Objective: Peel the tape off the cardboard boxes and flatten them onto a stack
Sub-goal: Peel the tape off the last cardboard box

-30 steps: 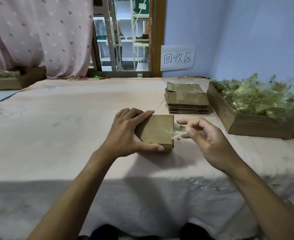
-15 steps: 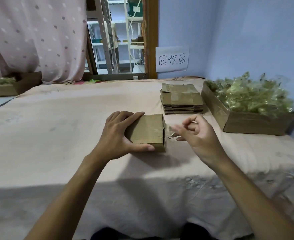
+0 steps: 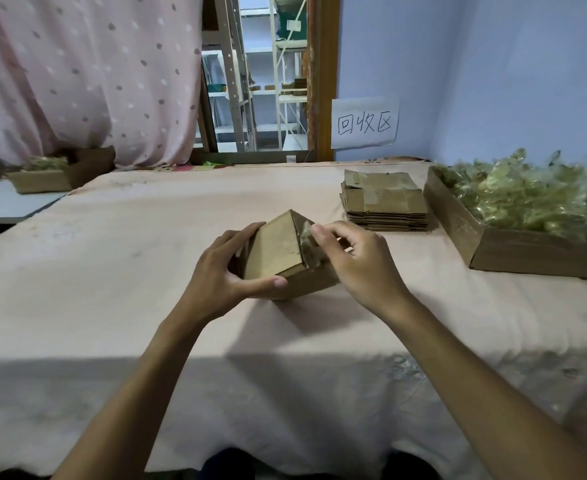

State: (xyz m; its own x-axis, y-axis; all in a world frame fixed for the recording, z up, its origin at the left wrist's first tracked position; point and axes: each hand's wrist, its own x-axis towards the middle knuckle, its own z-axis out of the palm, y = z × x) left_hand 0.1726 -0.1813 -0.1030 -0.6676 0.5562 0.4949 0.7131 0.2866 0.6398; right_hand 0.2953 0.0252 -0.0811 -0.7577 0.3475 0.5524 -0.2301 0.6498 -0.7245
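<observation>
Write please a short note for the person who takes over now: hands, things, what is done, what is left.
Left hand grips the box, tilted on the table.
Right hand pinches tape at the box's right end.
Done: a stack of flat boxes lies behind; scraps fill the tray.
To do: pull this tape off, flatten the box, put it on the stack.

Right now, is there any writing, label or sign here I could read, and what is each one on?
"回收区": handwritten in black on the white paper sheet on the blue wall.
White tag on the green thing on the far shelves: too small to read.
Cardboard box and flat stack: no print shows.
</observation>
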